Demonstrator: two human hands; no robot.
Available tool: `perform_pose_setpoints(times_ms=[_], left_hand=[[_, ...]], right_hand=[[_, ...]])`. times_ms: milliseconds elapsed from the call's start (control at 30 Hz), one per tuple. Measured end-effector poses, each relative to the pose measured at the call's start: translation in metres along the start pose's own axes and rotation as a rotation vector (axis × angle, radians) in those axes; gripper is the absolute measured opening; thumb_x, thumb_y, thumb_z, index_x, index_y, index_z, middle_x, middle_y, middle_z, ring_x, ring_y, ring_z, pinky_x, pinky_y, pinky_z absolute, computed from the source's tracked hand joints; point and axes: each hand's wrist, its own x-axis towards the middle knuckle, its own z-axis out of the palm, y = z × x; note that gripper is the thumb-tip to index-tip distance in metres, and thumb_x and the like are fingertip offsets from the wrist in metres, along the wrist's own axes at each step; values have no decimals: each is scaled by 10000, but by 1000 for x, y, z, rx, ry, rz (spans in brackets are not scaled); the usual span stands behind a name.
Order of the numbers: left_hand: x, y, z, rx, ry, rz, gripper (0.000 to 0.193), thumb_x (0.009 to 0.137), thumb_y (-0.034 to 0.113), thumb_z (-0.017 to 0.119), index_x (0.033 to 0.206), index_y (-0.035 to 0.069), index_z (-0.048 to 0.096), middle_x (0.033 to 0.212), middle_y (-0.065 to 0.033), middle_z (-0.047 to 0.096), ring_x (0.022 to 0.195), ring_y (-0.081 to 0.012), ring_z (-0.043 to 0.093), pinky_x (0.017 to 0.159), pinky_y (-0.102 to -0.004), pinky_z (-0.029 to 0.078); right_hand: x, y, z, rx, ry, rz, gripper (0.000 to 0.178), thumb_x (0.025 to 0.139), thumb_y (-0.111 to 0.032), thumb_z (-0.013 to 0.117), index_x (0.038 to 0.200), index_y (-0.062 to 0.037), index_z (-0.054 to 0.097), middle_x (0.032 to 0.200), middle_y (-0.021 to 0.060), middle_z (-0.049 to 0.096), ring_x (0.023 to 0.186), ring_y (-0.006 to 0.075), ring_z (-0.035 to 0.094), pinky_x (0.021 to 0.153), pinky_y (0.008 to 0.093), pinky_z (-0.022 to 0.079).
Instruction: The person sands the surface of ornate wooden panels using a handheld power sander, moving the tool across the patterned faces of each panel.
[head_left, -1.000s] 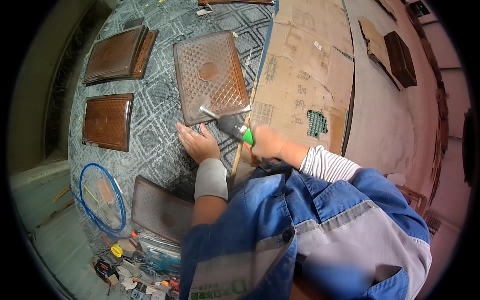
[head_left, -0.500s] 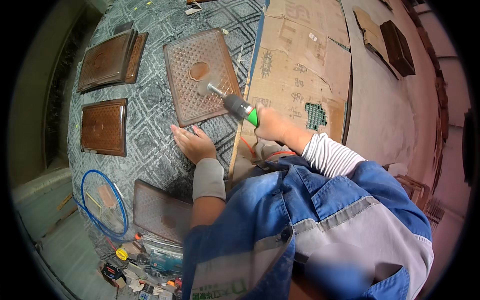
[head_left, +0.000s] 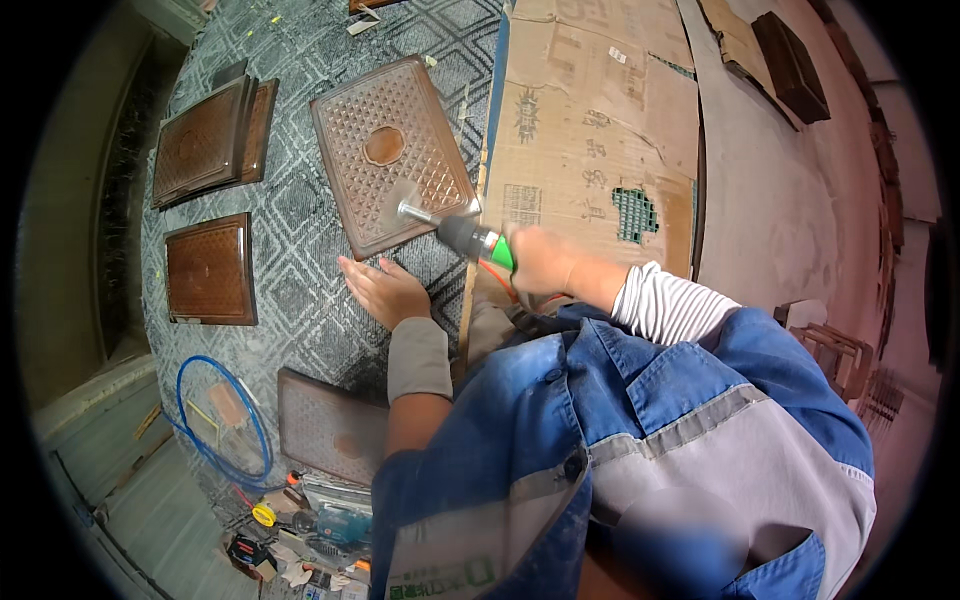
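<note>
In front of me a brown carved panel (head_left: 385, 195) with a raised lattice pattern and a central medallion lies flat on the patterned cloth. My right hand (head_left: 538, 262) grips a black-and-green rotary grinder (head_left: 470, 238). Its shaft points left, and a blurred round head (head_left: 405, 207) is over the panel's near part. At the panel's near left corner is my left hand (head_left: 385, 290), palm turned inward and fingers stretched out, holding nothing. Whether its fingertips touch the panel's edge I cannot tell.
Stacked panels (head_left: 205, 145) and a single panel (head_left: 210, 268) lie at left. Nearer are a blue hose coil (head_left: 225, 420), a dusty panel (head_left: 325, 425) partly behind my arm, and piled tools (head_left: 335, 525). Cardboard (head_left: 590, 130) lies to the right, and an orange cord (head_left: 497, 280) runs beside my right hand.
The grinder's head has moved toward the near edge of the panel, away from beside the medallion. My left hand stays nearly in place. The whole view has shifted slightly.
</note>
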Motion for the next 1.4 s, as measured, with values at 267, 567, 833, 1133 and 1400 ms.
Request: perform_pose_setpoints(times_ms=[267,567,833,1133,1400], left_hand=[[-2,0,-4,28,-54,-32,560,1018,149,454,1475,-152,332,1571,-255,343,1449,-357,366,1232,-432,271],[-1,-1,-2,28,-47,-4,555,1020,149,454,1471,-154,341,1571,-246,347,1445,-342,370,1223,-425,278],[1,5,-5,4,-66,-45,561,1022,157,463,1481,-139,338,1575,-244,342,1433,-347,386,1207,-428,302],[2,8,-9,42,-49,48,566,1022,128,468,1570,95,330,1563,-231,376,1458,-354,363,1201,-455,302],[0,7,-9,38,-32,42,576,1003,95,499,1559,87,352,1534,-216,412,1452,-341,374,1209,-453,304]], right_hand=[[7,18,-21,57,91,39,376,790,-163,719,1101,10,598,1002,261,699,966,405,699,835,478,549],[2,33,-7,43,159,-5,385,738,-51,663,1090,27,529,912,302,679,920,476,671,791,510,540],[-4,45,2,114,182,-31,337,742,-57,666,1040,37,541,885,307,674,890,486,668,762,514,541],[-16,54,4,108,96,44,361,768,-93,678,1084,26,550,938,300,685,926,477,669,796,517,539],[-25,63,5,144,71,15,370,759,-71,664,1093,28,541,909,308,679,922,482,666,788,513,539]])
